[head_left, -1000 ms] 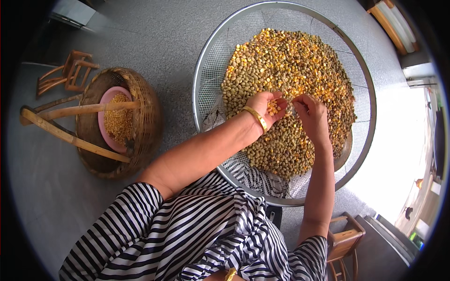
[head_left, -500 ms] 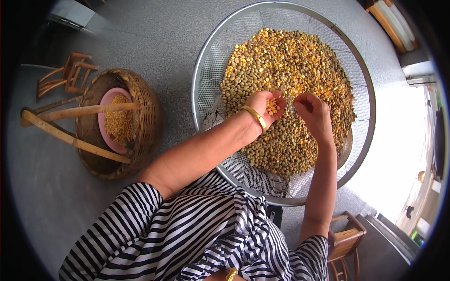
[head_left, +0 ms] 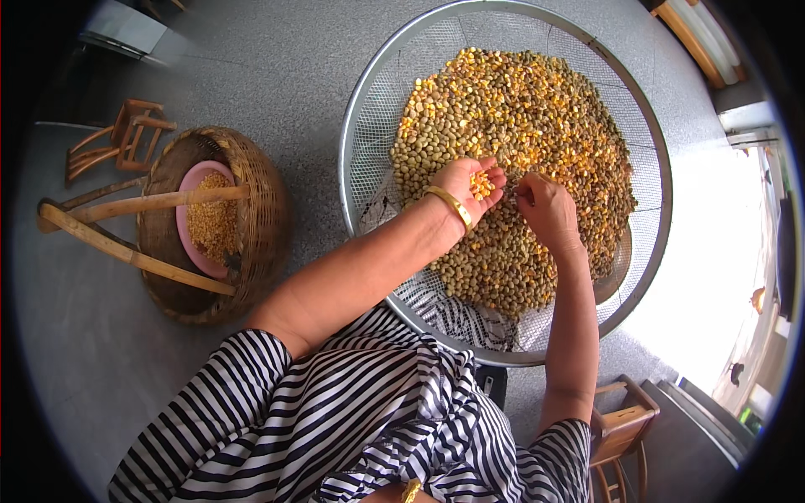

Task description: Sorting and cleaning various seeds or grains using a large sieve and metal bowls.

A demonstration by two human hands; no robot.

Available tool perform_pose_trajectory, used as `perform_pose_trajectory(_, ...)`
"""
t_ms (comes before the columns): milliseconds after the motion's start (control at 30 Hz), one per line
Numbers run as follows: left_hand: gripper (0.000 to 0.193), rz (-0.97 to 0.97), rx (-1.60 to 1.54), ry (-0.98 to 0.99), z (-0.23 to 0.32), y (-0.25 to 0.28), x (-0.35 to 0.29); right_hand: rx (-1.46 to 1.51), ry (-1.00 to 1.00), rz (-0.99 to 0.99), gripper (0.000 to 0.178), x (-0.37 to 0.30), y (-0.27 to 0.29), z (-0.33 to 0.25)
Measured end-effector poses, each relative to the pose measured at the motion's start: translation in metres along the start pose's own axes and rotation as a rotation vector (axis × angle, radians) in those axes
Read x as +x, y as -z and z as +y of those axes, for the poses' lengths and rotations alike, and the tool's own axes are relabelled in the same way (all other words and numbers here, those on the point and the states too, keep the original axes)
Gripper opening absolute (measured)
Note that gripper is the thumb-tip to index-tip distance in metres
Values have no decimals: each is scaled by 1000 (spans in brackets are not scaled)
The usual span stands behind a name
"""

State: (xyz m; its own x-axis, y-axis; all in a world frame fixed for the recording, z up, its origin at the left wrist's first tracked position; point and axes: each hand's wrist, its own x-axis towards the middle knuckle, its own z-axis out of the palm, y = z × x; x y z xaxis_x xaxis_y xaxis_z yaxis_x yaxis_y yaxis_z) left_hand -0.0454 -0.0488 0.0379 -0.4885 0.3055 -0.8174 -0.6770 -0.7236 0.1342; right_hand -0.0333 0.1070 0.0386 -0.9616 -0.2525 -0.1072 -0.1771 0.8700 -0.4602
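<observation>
A wide round mesh sieve (head_left: 345, 168) with a metal rim holds a heap of greenish-brown beans (head_left: 495, 260) mixed with yellow corn kernels (head_left: 537, 109). Over the heap, palm up, my left hand (head_left: 454, 178) is cupped around a small pile of loose yellow corn kernels (head_left: 480, 185); a gold bangle circles its wrist. Just to the right, my right hand (head_left: 553, 214) is low over the heap with thumb and fingers drawn together. What its fingertips pinch, if anything, is hidden. The two hands are close but apart.
On the left stands a woven basket (head_left: 270, 226) with a crossed bamboo handle (head_left: 126, 247); a pink bowl (head_left: 183, 222) of yellow kernels sits inside. A small wooden chair (head_left: 138, 138) is behind it. A wooden stool (head_left: 625, 423) stands at the lower right.
My right hand has shifted a little left and down, closer to the left hand. My left hand has moved slightly up and left, still cupping kernels.
</observation>
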Motion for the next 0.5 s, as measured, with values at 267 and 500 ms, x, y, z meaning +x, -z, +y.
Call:
perform_pose_trajectory(267,15,-93,-1,40,-2,3,0,665,-194,-10,11,4,26,-27)
perform_pose_trajectory(500,16,-26,-7,8,2,2,3,74,44,-56,9,1,3,-13)
